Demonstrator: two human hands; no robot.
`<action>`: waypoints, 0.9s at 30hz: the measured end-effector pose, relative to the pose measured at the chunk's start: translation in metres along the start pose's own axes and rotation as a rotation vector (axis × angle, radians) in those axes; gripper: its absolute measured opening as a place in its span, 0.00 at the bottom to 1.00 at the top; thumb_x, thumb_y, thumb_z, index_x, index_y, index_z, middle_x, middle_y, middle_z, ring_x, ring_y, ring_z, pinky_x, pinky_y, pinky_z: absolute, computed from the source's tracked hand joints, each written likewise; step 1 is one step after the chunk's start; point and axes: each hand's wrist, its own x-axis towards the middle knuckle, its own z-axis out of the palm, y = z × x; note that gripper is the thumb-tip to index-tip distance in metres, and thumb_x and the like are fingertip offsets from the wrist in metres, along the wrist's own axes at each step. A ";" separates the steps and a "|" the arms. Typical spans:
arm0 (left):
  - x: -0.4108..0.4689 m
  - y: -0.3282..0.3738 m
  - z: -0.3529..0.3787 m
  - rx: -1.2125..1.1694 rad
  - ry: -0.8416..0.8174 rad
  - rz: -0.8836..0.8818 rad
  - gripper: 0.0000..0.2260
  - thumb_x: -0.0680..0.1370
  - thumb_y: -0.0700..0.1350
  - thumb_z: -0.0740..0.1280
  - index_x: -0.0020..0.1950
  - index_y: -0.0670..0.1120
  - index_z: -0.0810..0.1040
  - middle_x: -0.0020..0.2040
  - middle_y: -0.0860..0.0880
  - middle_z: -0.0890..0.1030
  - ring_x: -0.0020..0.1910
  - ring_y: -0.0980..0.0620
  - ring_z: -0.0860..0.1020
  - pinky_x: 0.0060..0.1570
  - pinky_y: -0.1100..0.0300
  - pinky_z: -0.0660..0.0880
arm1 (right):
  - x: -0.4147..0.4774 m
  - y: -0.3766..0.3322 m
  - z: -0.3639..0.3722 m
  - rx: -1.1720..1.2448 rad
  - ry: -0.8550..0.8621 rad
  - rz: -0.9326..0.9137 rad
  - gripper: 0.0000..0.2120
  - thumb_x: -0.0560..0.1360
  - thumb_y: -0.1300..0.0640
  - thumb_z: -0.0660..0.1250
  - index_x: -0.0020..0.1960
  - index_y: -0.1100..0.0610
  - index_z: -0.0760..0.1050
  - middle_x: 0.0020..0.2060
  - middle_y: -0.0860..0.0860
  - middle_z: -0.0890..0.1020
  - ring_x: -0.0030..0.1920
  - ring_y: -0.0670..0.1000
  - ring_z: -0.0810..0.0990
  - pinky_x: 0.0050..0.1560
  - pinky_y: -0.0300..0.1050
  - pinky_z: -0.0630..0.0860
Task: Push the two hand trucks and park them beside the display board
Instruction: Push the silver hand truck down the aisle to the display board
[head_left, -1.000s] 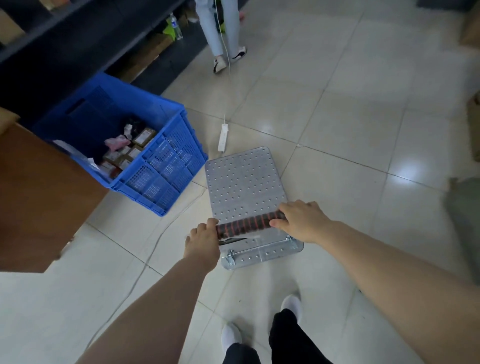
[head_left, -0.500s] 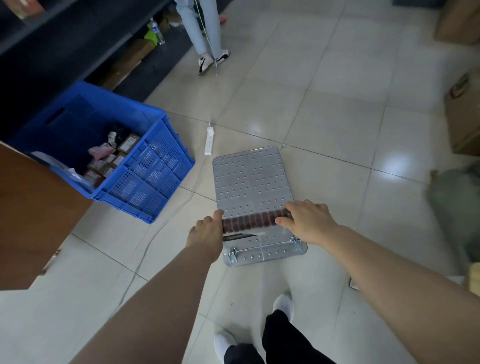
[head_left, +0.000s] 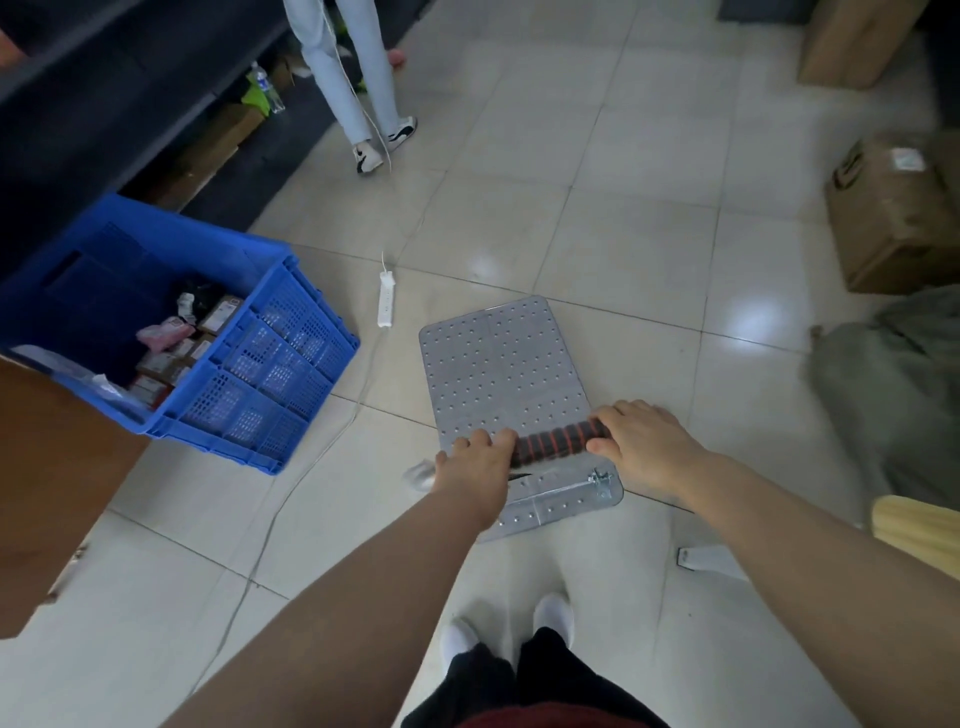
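A hand truck with a flat grey studded metal platform (head_left: 501, 364) stands on the tiled floor in front of me. Its handle (head_left: 556, 443) has a black and red ribbed grip. My left hand (head_left: 475, 465) is wrapped around the left end of that grip. My right hand (head_left: 641, 441) is closed over the right end. Only this one hand truck is in view, and I see no display board.
A blue plastic crate (head_left: 260, 384) of small boxes sits at the left beside a brown table (head_left: 47, 493). A white power strip (head_left: 386, 299) and its cable lie ahead left. A person's legs (head_left: 358, 88) stand farther off. Cardboard boxes (head_left: 893, 213) and a grey-green bundle (head_left: 893, 395) line the right.
The hand truck has rolled forward and swung to the right, away from the blue crate. More cardboard boxes have come into view on the right. Both hands stay on the handle.
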 end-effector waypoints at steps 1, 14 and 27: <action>0.003 0.001 -0.002 0.011 -0.003 0.008 0.24 0.73 0.34 0.62 0.66 0.49 0.62 0.60 0.43 0.71 0.57 0.40 0.71 0.56 0.44 0.69 | 0.003 0.001 -0.003 -0.006 -0.017 0.011 0.18 0.79 0.44 0.55 0.63 0.53 0.68 0.59 0.52 0.76 0.61 0.55 0.71 0.62 0.53 0.65; 0.085 -0.044 -0.052 0.130 0.044 0.034 0.24 0.72 0.35 0.65 0.65 0.49 0.63 0.55 0.43 0.73 0.53 0.42 0.73 0.50 0.50 0.71 | 0.071 -0.022 -0.021 0.043 0.080 0.105 0.19 0.79 0.41 0.52 0.61 0.51 0.69 0.54 0.50 0.78 0.56 0.53 0.74 0.57 0.53 0.71; 0.236 -0.042 -0.127 0.152 0.018 0.135 0.24 0.73 0.35 0.65 0.65 0.49 0.62 0.59 0.42 0.72 0.57 0.40 0.72 0.55 0.46 0.70 | 0.187 0.024 -0.093 0.138 0.073 0.265 0.17 0.79 0.41 0.53 0.61 0.49 0.69 0.52 0.48 0.76 0.54 0.51 0.72 0.56 0.52 0.69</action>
